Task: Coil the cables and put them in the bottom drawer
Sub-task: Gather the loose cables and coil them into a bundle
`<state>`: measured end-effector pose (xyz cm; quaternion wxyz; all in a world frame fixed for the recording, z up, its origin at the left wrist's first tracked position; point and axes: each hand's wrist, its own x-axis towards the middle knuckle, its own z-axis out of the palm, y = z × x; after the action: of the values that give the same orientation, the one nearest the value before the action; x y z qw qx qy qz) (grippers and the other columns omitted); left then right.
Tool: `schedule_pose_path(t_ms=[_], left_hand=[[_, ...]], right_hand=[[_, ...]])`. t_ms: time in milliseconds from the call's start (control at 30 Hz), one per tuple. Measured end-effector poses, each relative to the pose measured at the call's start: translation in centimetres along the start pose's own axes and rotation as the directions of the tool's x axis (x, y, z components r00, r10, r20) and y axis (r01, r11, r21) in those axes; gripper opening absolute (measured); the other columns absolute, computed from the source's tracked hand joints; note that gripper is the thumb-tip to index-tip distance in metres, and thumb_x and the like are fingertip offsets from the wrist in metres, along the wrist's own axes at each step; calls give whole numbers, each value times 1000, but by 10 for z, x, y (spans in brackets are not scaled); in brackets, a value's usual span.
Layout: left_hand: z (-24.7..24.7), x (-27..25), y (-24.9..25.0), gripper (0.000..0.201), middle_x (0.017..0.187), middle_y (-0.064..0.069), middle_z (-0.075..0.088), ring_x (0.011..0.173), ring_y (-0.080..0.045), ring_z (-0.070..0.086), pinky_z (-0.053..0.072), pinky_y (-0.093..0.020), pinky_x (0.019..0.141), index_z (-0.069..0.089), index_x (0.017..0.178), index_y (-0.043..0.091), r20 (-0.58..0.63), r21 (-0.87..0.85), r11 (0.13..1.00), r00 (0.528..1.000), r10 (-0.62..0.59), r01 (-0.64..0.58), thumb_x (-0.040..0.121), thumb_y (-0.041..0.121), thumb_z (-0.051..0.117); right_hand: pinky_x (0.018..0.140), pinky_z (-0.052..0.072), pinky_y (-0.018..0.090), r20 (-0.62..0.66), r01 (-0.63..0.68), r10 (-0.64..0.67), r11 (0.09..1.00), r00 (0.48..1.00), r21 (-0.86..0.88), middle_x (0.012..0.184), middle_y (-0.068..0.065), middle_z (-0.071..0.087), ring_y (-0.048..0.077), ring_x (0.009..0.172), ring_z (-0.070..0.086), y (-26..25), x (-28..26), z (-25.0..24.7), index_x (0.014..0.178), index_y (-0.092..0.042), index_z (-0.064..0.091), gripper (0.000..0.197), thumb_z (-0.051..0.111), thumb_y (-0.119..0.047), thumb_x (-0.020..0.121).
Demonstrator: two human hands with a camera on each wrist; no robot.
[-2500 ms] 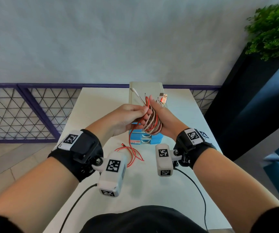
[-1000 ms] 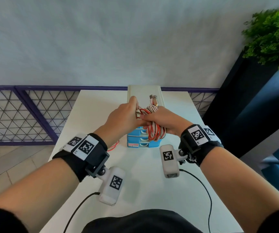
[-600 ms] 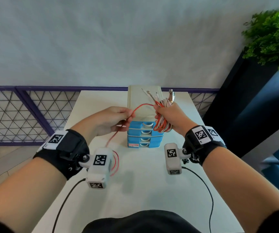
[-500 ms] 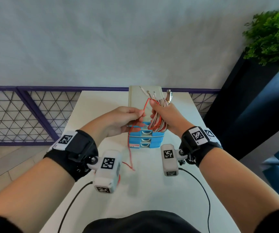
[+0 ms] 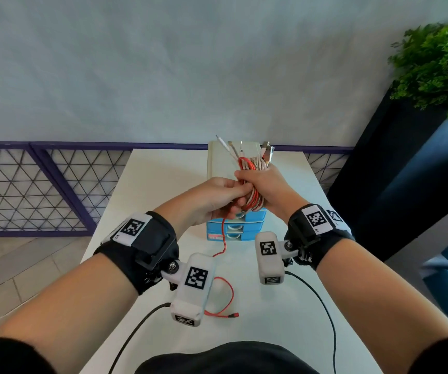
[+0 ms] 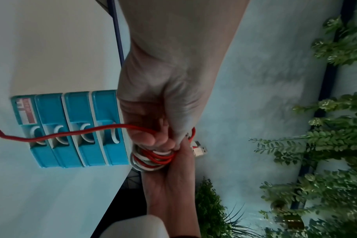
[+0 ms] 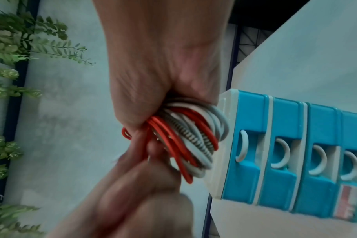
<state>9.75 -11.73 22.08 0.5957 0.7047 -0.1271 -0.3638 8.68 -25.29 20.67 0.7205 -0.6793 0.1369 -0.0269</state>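
The right hand [image 5: 266, 184] grips the coiled cable bundle [image 5: 254, 182] above the blue drawer unit [image 5: 235, 228]; the left hand [image 5: 214, 197] pinches the red cable [image 5: 224, 238], whose tail lies slack on the desk [image 5: 147, 190]. That tail may snag the wrist camera [image 5: 193, 288], or loops could spring free if the fingers [image 6: 165, 143] loosen.

My curled right hand [image 5: 264, 184] is hiding the middle of the bundle of red, white and braided cables [image 5: 254, 182]. That bundle is covering the top drawer of the blue plastic drawer unit [image 5: 236, 229]. My left hand [image 7: 137, 193] is blurring in the right wrist view.
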Motion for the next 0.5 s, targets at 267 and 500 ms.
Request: schedule_pose_path(t_ms=[267, 500], left_hand=[[-39, -17, -33, 24, 62, 6, 36, 51, -8, 31, 32, -21, 57, 58, 94, 20, 492, 159, 974, 843, -219, 160, 100, 28, 35], [-33, 7, -23, 14, 71, 10, 63, 63, -2, 51, 40, -15, 63, 75, 96, 14, -39, 713, 692, 978, 205, -117, 85, 14, 65]], right_hand=[[77, 57, 40, -117, -1, 27, 976, 993, 218, 66, 6, 64, 18, 62, 64, -14, 17, -33, 83, -7, 59, 9, 59, -8, 92], [67, 60, 37, 88, -84, 76, 992, 993, 94, 76, 10, 64, 18, 66, 69, -18, 11, -27, 90, -4, 60, 2, 61, -7, 90]])
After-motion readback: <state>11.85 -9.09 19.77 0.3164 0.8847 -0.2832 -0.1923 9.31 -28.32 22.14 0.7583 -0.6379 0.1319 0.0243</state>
